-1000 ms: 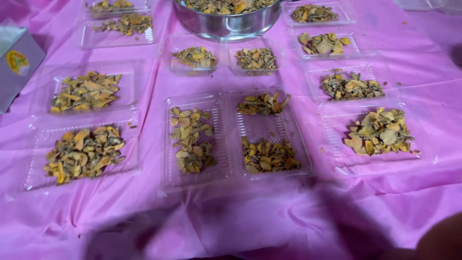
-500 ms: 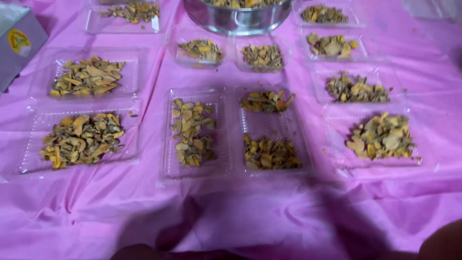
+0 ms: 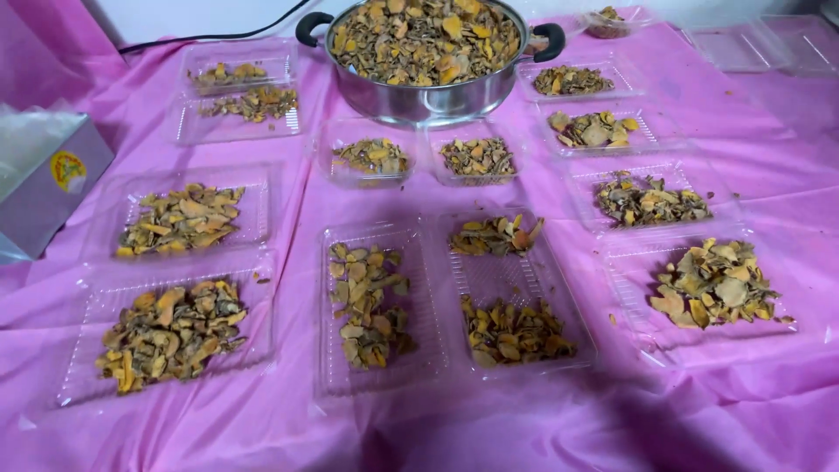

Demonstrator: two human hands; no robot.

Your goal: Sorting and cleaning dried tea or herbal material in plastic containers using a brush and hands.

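Observation:
Neither of my hands shows in the head view. A steel pot [image 3: 428, 96] with black handles stands at the back, full of dried yellow-brown slices [image 3: 426, 35]. In front of it lie several clear plastic trays on a pink tablecloth [image 3: 524, 428]. The two middle front trays [image 3: 380, 306] [image 3: 516, 297] hold slices, the right one in two separate heaps. On the left two trays [image 3: 183, 218] [image 3: 170, 332] carry larger heaps, and on the right another tray [image 3: 712, 288] holds a pile.
A grey box [image 3: 48, 188] with plastic film on it stands at the left edge. A black cable [image 3: 210, 37] runs behind the pot. Empty clear trays [image 3: 760, 44] lie at the back right. Smaller filled trays [image 3: 236, 92] [image 3: 594, 127] flank the pot.
The view has tilted upward, so the whole pot and back trays now show. The dark shape at the bottom right corner has left the frame. Trays have not moved.

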